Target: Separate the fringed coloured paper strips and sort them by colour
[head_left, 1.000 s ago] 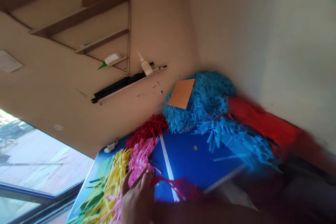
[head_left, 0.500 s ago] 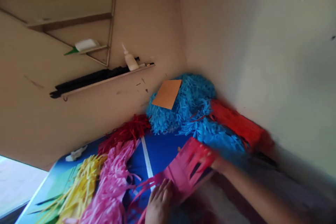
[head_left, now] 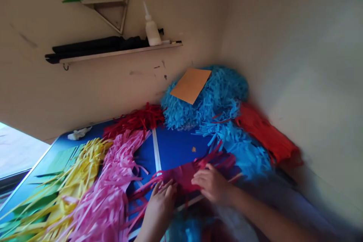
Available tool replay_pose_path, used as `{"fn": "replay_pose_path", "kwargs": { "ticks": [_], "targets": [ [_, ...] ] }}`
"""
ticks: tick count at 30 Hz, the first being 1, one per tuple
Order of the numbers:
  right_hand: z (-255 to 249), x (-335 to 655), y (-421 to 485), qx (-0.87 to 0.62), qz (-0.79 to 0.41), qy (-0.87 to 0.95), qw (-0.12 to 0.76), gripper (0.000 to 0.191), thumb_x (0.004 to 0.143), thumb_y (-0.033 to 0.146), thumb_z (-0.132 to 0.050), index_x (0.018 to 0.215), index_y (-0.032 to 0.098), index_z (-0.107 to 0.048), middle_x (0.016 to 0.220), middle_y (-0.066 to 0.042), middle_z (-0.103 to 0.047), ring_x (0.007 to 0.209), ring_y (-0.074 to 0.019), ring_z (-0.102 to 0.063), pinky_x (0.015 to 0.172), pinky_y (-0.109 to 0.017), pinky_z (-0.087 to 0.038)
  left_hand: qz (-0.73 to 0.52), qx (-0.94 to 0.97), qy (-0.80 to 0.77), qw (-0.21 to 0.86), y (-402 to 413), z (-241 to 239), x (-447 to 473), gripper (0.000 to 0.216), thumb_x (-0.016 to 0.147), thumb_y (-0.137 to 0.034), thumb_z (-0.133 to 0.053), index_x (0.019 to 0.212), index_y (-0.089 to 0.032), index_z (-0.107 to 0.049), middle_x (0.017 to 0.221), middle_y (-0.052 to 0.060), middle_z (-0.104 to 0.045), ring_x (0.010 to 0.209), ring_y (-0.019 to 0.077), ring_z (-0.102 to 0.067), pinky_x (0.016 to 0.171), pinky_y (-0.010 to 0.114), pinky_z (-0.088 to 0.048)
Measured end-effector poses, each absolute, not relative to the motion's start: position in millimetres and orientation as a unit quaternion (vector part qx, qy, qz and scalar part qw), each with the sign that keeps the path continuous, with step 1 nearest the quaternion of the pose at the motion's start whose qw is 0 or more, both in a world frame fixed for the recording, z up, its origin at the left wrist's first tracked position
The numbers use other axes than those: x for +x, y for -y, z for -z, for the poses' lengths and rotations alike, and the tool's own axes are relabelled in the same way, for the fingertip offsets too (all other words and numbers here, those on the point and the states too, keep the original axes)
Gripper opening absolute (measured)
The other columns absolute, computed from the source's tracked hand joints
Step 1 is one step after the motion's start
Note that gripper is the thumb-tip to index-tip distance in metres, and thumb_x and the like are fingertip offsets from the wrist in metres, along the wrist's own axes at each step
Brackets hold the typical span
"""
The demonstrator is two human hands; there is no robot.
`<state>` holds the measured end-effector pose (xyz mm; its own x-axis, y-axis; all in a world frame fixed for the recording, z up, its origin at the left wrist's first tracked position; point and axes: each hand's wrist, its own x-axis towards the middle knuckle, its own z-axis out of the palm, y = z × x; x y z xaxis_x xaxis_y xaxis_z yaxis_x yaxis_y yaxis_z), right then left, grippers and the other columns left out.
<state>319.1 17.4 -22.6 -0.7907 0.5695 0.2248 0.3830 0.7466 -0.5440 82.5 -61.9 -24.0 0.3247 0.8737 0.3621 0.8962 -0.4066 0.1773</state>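
A dark pink fringed paper sheet (head_left: 184, 174) lies flat on the blue table (head_left: 176, 147). My left hand (head_left: 160, 200) rests on its near left part with fingers stretched out flat. My right hand (head_left: 211, 183) presses on its right part, fingers bent down onto the paper. Light pink fringe strips (head_left: 110, 193) lie just left of my left hand. A pile of blue fringe (head_left: 215, 102) sits beyond the sheet in the corner, with an orange card (head_left: 190, 85) on top.
Yellow fringe (head_left: 68, 181) and green paper (head_left: 36, 193) cover the table's left. Red fringe (head_left: 136, 119) lies at the back, red-orange paper (head_left: 266, 134) along the right wall. A wall shelf (head_left: 119, 51) carries a glue bottle (head_left: 151, 28) and a long black bundle (head_left: 93, 44).
The dark pink fringed sheet, held up in my right hand half a second ago, now lies flat on the table under both hands. The camera has tilted down and levelled.
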Motion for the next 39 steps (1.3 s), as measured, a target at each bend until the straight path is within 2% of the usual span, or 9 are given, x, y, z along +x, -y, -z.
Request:
{"fn": "replay_pose_path", "kwargs": {
  "ticks": [2, 5, 8, 14, 19, 25, 34, 37, 39],
  "targets": [
    [25.3, 317.0, -28.0, -0.296, -0.259, 0.897, 0.203, 0.014, 0.093, 0.019, -0.058, 0.099, 0.020, -0.070, 0.100, -0.005, -0.075, 0.098, -0.0180, -0.067, 0.092, -0.035, -0.037, 0.219, -0.796, 0.564, 0.007, 63.7, 22.3, 74.8, 0.026, 0.091, -0.012, -0.044, 0.102, -0.024, -0.065, 0.102, 0.001, -0.078, 0.096, 0.0193, -0.073, 0.095, 0.039, -0.052],
    [20.3, 309.8, -35.7, -0.363, -0.254, 0.871, 0.211, 0.013, 0.095, 0.020, -0.059, 0.089, 0.020, -0.071, 0.086, -0.001, -0.074, 0.085, -0.0152, -0.067, 0.081, -0.028, -0.038, 0.250, -0.753, 0.608, 0.002, 58.8, 20.9, 71.4, 0.021, 0.095, -0.024, -0.046, 0.098, -0.024, -0.066, 0.095, 0.002, -0.079, 0.085, 0.0194, -0.074, 0.085, 0.036, -0.054],
    [15.0, 297.7, -38.3, -0.425, -0.209, 0.859, 0.196, 0.014, 0.094, 0.022, -0.061, 0.083, 0.020, -0.071, 0.087, -0.001, -0.072, 0.083, -0.0147, -0.066, 0.078, -0.027, -0.038, 0.270, -0.712, 0.648, 0.021, 48.2, 21.5, 76.8, 0.024, 0.095, -0.029, -0.045, 0.090, -0.023, -0.068, 0.086, 0.003, -0.078, 0.079, 0.0198, -0.072, 0.078, 0.034, -0.051],
    [11.5, 284.1, -46.1, -0.490, -0.158, 0.848, 0.124, 0.017, 0.092, 0.029, -0.064, 0.079, 0.020, -0.069, 0.083, -0.002, -0.074, 0.082, -0.0178, -0.067, 0.078, -0.030, -0.035, 0.192, -0.659, 0.724, 0.069, 34.9, 18.1, 91.8, 0.026, 0.095, -0.027, -0.048, 0.085, -0.024, -0.072, 0.068, 0.003, -0.074, 0.070, 0.0215, -0.069, 0.083, 0.041, -0.038],
    [9.4, 281.2, -51.5, -0.504, -0.141, 0.847, 0.094, 0.019, 0.094, 0.030, -0.062, 0.080, 0.019, -0.067, 0.082, -0.003, -0.074, 0.078, -0.0180, -0.068, 0.075, -0.029, -0.034, 0.151, -0.656, 0.736, 0.072, 28.4, 15.1, 94.9, 0.031, 0.096, -0.028, -0.045, 0.080, -0.023, -0.071, 0.063, 0.003, -0.072, 0.069, 0.0228, -0.069, 0.087, 0.042, -0.035],
    [10.9, 279.5, -54.9, -0.514, -0.148, 0.841, 0.084, 0.016, 0.094, 0.029, -0.062, 0.082, 0.020, -0.068, 0.084, -0.002, -0.075, 0.080, -0.0184, -0.069, 0.076, -0.029, -0.036, 0.122, -0.658, 0.739, 0.073, 23.0, 17.5, 93.5, 0.030, 0.096, -0.029, -0.046, 0.076, -0.023, -0.068, 0.059, 0.002, -0.069, 0.065, 0.0230, -0.067, 0.084, 0.041, -0.034],
    [14.0, 277.4, -56.1, -0.522, -0.137, 0.838, 0.079, 0.017, 0.093, 0.032, -0.062, 0.082, 0.021, -0.068, 0.082, -0.002, -0.075, 0.080, -0.0192, -0.069, 0.076, -0.029, -0.037, 0.118, -0.659, 0.737, 0.093, 25.8, 17.5, 95.3, 0.028, 0.096, -0.029, -0.047, 0.078, -0.023, -0.067, 0.059, 0.001, -0.067, 0.066, 0.0215, -0.064, 0.084, 0.041, -0.034],
    [11.1, 277.6, -57.1, -0.524, -0.130, 0.838, 0.083, 0.016, 0.093, 0.034, -0.064, 0.085, 0.021, -0.067, 0.079, -0.003, -0.074, 0.077, -0.0199, -0.068, 0.075, -0.031, -0.037, 0.139, -0.666, 0.723, 0.124, 24.3, 16.7, 94.4, 0.021, 0.096, -0.029, -0.050, 0.089, -0.022, -0.068, 0.080, 0.005, -0.072, 0.080, 0.0241, -0.064, 0.086, 0.043, -0.036],
    [5.6, 280.2, -59.1, -0.523, -0.117, 0.840, 0.091, 0.014, 0.091, 0.034, -0.066, 0.089, 0.020, -0.066, 0.082, -0.004, -0.073, 0.081, -0.0219, -0.066, 0.078, -0.033, -0.036, 0.143, -0.711, 0.677, 0.125, 22.0, 15.0, 91.5, 0.015, 0.093, -0.023, -0.053, 0.097, -0.023, -0.068, 0.098, 0.008, -0.072, 0.089, 0.0252, -0.061, 0.087, 0.043, -0.036]
  ]
}}
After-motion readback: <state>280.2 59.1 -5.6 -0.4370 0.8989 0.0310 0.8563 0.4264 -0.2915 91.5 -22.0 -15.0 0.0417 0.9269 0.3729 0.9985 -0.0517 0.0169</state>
